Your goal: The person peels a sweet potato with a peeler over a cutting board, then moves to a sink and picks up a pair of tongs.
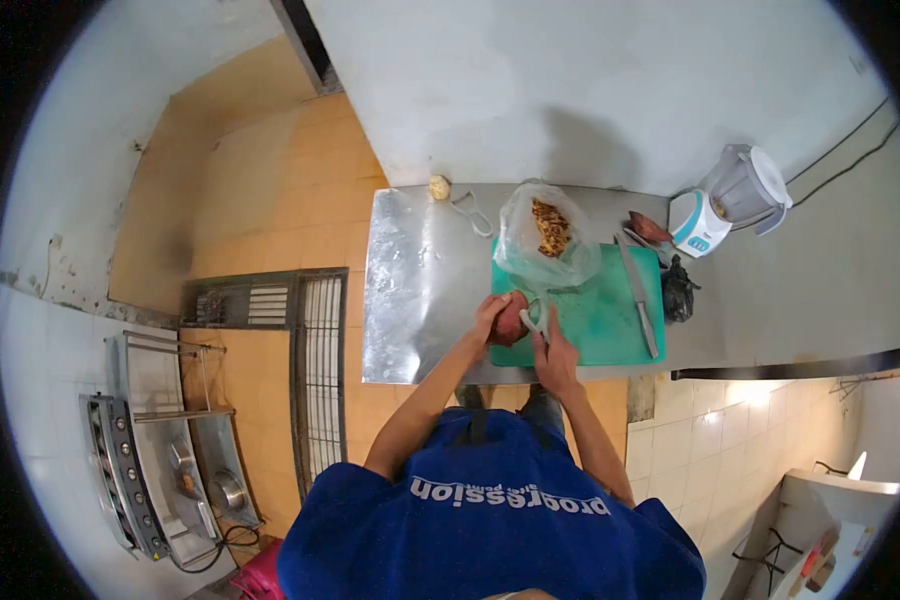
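My left hand is closed around a reddish-brown sweet potato, holding it over the near left part of a green cutting board. A pale Y-shaped peeler is gripped in my right hand, its head right at the side of the sweet potato. Just beyond my hands, a clear plastic bag with brown and yellowish scraps inside overlaps the board's far left corner. A large knife lies along the board's right side.
Behind the board's right corner lies another reddish sweet potato, close to a white blender. A crumpled black bag sits right of the board. At the metal table's back left are a pale round piece and a white loop.
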Demonstrator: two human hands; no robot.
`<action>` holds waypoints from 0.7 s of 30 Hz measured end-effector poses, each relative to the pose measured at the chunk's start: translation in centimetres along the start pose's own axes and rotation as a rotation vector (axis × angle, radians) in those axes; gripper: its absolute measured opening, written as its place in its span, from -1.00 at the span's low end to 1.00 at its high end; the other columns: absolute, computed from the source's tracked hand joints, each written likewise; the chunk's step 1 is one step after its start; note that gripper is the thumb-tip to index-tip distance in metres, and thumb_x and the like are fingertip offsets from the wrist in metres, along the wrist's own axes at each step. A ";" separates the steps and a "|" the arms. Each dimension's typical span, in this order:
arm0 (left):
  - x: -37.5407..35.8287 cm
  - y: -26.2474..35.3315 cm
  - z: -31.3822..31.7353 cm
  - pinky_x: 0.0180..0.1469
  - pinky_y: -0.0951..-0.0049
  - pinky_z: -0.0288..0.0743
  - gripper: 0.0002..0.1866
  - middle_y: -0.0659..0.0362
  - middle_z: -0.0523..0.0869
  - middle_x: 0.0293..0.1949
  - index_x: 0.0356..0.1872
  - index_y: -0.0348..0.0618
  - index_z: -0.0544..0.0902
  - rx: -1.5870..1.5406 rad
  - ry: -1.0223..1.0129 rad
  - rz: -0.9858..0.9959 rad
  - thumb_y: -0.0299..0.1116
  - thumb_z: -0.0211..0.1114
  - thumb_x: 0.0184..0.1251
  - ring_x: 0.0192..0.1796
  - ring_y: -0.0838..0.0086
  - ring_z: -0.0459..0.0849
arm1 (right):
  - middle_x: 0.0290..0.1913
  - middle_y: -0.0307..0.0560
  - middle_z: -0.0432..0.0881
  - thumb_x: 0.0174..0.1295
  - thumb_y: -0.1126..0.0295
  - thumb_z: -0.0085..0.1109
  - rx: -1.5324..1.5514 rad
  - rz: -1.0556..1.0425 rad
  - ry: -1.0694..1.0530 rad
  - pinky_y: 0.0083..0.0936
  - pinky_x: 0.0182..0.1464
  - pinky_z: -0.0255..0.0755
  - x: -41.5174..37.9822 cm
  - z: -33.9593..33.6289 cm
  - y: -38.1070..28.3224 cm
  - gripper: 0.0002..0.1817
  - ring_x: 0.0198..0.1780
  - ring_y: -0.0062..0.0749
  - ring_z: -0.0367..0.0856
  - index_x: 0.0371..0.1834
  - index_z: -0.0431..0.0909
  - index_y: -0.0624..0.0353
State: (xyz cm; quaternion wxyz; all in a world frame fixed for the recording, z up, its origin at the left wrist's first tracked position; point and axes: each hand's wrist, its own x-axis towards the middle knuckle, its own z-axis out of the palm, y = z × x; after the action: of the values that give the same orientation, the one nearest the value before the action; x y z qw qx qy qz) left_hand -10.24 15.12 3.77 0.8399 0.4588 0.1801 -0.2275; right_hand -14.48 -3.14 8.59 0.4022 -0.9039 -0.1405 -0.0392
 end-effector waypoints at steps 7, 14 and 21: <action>1.4 -0.3 2.3 -0.29 0.20 0.67 -0.44 0.08 0.66 -0.09 0.13 -0.05 0.52 -0.035 0.059 -0.027 0.16 0.22 0.33 -0.15 0.29 0.72 | -0.06 0.32 0.68 0.50 0.09 -0.05 0.042 0.173 -0.005 -0.05 -0.16 0.56 1.3 -0.5 1.7 -0.33 -0.23 0.22 0.69 0.59 0.08 0.04; 3.0 -0.3 5.2 0.01 0.30 0.64 -0.44 0.07 0.64 0.01 0.18 -0.17 0.53 0.021 0.116 0.120 -0.02 0.38 0.28 0.03 0.32 0.68 | 0.12 0.34 0.61 0.49 0.11 -0.02 0.031 0.023 -0.037 -0.01 -0.09 0.52 4.1 -2.5 6.3 -0.34 -0.08 0.28 0.66 0.58 0.11 0.05; 4.0 -1.6 5.1 -0.03 0.10 0.72 -0.23 -0.01 0.56 0.19 0.37 -0.15 0.40 0.052 0.111 0.109 -0.14 0.48 0.14 0.16 0.17 0.63 | 0.15 0.19 0.59 0.48 0.13 0.00 -0.209 0.160 0.048 -0.02 0.10 0.43 5.3 -5.7 12.0 -0.34 0.12 0.16 0.53 0.57 0.15 0.11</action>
State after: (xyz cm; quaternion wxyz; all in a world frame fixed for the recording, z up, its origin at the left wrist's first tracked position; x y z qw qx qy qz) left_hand -7.32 9.09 3.22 0.8275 0.5015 0.1951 -0.1605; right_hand -5.71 -13.83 4.81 0.3110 -0.9479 -0.0533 -0.0429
